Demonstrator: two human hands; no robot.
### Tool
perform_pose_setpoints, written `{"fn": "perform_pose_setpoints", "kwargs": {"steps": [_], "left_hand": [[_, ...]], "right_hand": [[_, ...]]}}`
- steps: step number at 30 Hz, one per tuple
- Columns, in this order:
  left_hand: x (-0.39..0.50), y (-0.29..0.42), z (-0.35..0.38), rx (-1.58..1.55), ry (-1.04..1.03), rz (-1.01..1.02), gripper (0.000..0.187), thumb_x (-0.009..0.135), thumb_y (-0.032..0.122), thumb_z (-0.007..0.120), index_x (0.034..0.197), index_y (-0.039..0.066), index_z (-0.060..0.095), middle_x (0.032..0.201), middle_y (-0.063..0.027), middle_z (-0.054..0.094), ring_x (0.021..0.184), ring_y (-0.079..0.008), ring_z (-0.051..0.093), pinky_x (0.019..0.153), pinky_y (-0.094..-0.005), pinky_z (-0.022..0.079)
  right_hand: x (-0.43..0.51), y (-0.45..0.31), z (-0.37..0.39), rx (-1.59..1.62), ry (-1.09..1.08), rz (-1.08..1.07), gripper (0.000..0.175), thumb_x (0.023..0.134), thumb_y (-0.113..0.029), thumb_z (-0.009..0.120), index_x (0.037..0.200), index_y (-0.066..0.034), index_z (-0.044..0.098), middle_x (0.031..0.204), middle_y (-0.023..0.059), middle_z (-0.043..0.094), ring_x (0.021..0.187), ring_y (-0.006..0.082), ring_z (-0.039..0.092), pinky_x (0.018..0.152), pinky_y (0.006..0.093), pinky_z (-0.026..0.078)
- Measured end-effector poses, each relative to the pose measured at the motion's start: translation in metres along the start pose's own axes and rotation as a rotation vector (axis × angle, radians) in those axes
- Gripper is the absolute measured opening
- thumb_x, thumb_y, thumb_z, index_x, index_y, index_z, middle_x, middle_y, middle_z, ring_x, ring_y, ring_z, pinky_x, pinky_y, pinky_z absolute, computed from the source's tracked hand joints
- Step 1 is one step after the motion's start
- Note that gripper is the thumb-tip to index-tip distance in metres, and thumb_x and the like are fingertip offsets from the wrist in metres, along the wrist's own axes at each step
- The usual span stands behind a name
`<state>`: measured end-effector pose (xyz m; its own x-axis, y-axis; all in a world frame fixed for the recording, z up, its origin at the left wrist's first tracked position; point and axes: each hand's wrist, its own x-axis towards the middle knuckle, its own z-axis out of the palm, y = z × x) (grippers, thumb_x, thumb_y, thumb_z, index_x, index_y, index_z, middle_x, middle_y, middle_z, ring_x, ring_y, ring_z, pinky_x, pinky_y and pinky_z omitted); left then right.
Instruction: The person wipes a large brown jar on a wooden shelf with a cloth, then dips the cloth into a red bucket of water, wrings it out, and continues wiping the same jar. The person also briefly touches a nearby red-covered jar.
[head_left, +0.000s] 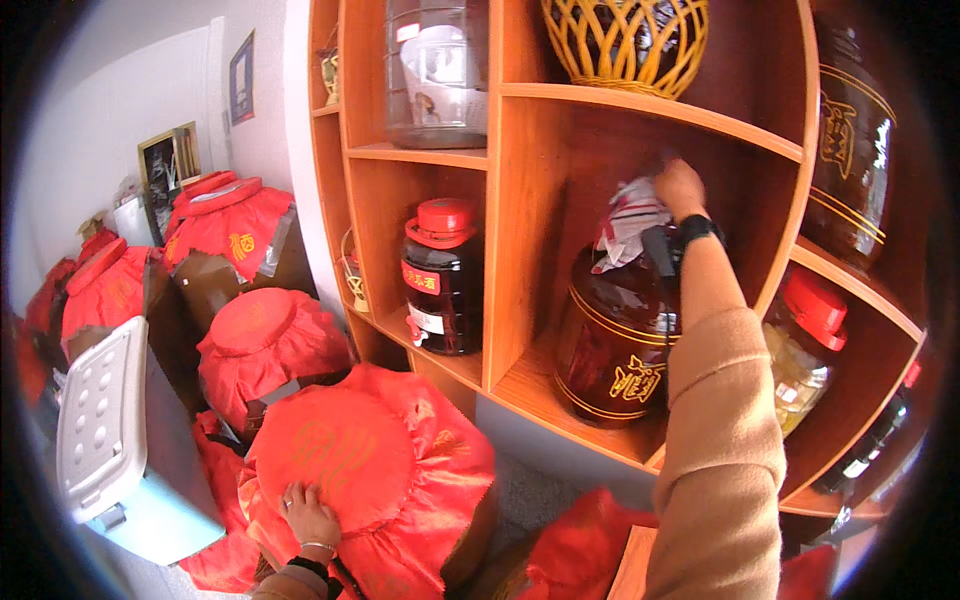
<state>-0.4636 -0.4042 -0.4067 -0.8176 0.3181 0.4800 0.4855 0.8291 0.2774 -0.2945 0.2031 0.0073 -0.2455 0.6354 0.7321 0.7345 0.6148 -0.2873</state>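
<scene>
My right hand (679, 186) reaches into a wooden shelf compartment, just above a dark brown glazed jar (611, 337) with yellow bands and a yellow character. Beside its fingers a white cloth with dark and red stripes (628, 217) hangs over the jar's top; blur hides whether the fingers grip it. A dark strap or strip hangs near the wrist. My left hand (309, 514) rests with spread fingers on the red cloth cover (345, 457) of a large jar at the lower middle. It wears a ring and a bracelet.
The wooden shelf (491, 225) holds a red-lidded glass jar of dark liquid (442, 285), a clear container (436, 82), and a wicker-wrapped jar (626, 45). Several red-covered jars stand at left, near a light blue storage box with a white lid (105, 420). More glass jars stand at right.
</scene>
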Motion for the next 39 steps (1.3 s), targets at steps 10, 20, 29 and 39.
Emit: {"fn": "perform_pose_setpoints", "kwargs": {"steps": [10,20,29,39], "left_hand": [[0.0,0.0,-0.002,0.023,-0.005,0.033,0.038,0.069,0.011,0.055,0.105,0.003,0.058,0.121,-0.0196,0.048,0.121,-0.0367,0.04,0.105,-0.0513,0.023],[0.001,-0.004,0.002,0.039,-0.015,0.029,0.039,0.068,0.009,0.054,0.106,0.002,0.057,0.122,-0.0199,0.048,0.12,-0.0367,0.041,0.105,-0.0509,0.024],[-0.001,-0.004,0.001,0.064,-0.008,0.04,0.04,0.069,0.01,0.053,0.108,0.002,0.057,0.124,-0.0189,0.048,0.122,-0.0352,0.04,0.105,-0.0498,0.024],[0.001,-0.001,-0.002,0.063,-0.048,0.009,0.04,0.071,0.011,0.052,0.11,0.002,0.057,0.126,-0.0189,0.048,0.123,-0.0349,0.04,0.107,-0.0494,0.022]], "right_hand": [[-0.013,-0.001,-0.013,-0.536,0.092,0.044,0.036,0.092,-0.03,0.042,0.112,-0.007,0.062,0.125,0.0169,0.055,0.118,0.0317,0.051,0.091,0.0453,0.045],[-0.017,0.007,-0.011,-0.005,-0.536,-0.296,0.085,0.066,-0.064,0.063,0.125,-0.0032,0.054,0.124,0.0199,0.056,0.12,0.0328,0.05,0.099,0.0385,0.039],[0.017,-0.013,0.02,-0.308,-0.3,-0.208,0.041,0.078,-0.035,0.056,0.101,-0.0038,0.068,0.11,0.021,0.062,0.107,0.0348,0.057,0.089,0.041,0.046],[-0.051,-0.064,0.063,-0.757,-0.175,-0.71,0.016,0.075,-0.018,0.062,0.087,-0.008,0.066,0.089,0.0127,0.068,0.088,0.0288,0.065,0.079,0.0417,0.049]]}}
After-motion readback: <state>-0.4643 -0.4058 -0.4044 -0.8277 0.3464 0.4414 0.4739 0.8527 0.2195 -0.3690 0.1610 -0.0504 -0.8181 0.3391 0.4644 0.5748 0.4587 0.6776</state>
